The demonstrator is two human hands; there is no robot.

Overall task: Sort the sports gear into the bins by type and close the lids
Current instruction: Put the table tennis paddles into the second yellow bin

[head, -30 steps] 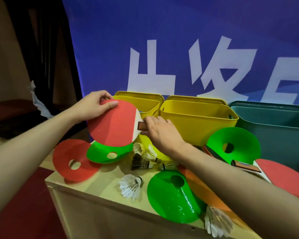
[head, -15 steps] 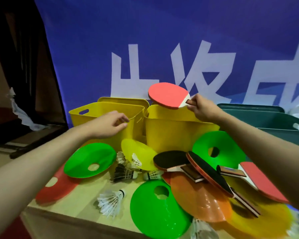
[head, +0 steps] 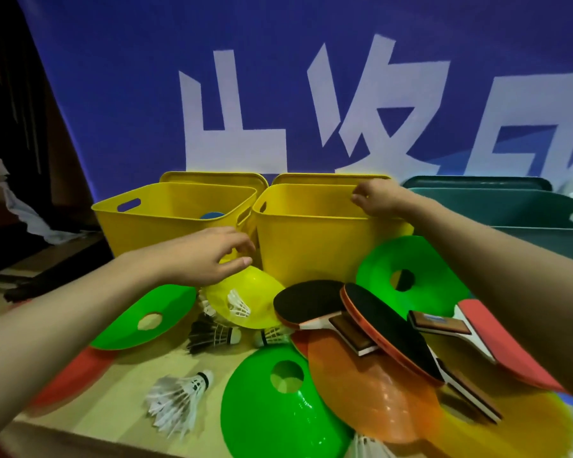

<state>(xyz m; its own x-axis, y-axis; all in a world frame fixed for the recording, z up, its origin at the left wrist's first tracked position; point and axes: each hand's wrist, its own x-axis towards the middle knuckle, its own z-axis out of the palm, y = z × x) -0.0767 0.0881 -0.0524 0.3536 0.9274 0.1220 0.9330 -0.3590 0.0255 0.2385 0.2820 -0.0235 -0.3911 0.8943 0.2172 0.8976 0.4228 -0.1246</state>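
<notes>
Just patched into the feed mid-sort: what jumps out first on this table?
Bright green cones and paddles clutter the table's front, with shuttlecocks scattered among them. Behind stand two open yellow bins; the right hand is over the right one's rim, the left hand hovers over a yellow cone.

Three bins lined up side by side at the back, lids propped behind. Paddles, cones and shuttlecocks scattered in front on the table, paddles overlapping cones toward the right.

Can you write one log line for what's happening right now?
right hand: empty, over middle yellow bin | left hand: empty, above yellow cone
</notes>
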